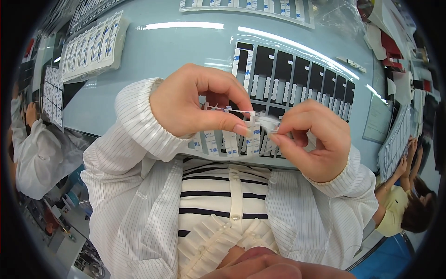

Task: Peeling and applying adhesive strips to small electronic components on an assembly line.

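My left hand [200, 100] pinches a thin white strip [252, 117] between thumb and curled fingers, above the near edge of the table. Close on its right, my right hand [318, 139] has thumb and forefinger pressed together on a small translucent whitish piece [268, 123]. That piece is blurred, and whether it is joined to the strip I cannot tell. Under both hands lies a sheet of white adhesive strips with blue print [231, 143], partly covered by the fingers. Beyond them, black rectangular pieces with wavy-edged white strips [297, 69] lie in rows.
A wrapped stack of blue-printed strips [93, 46] stands at the far left, and another strip sheet [251, 6] lies at the far edge. Clear plastic film [337, 18] is crumpled at far right. Other people work at left [42, 153] and right [395, 204].
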A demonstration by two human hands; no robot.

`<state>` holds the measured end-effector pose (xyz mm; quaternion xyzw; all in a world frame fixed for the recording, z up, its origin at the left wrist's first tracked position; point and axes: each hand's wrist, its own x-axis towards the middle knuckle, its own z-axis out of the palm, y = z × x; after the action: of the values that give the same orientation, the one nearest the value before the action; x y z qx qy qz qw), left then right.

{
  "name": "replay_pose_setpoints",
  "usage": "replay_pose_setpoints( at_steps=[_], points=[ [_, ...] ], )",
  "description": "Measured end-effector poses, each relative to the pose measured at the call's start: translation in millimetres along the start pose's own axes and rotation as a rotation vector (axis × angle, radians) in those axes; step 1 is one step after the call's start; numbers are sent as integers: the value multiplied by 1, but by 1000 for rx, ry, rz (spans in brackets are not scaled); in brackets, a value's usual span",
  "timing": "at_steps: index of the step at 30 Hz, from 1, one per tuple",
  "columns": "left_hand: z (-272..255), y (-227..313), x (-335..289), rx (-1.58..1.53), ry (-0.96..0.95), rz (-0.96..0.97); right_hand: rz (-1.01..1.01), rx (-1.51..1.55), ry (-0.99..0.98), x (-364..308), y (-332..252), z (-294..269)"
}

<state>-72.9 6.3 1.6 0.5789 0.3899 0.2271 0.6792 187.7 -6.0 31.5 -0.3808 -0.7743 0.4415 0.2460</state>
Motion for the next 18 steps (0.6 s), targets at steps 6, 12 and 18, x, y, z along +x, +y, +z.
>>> replay_pose_setpoints(
  at_steps=[6, 12, 18],
  points=[
    [-19, -20, -9, 185, 78, 137, -426, -364, 41, -4, 11, -3],
    [-20, -9, -4, 333, 174, 13, -840, -790, 214, -13, 11, -3],
    [-12, -7, -7, 489, 345, -111, -921, -605, 235, -25, 11, 7]
  ],
)
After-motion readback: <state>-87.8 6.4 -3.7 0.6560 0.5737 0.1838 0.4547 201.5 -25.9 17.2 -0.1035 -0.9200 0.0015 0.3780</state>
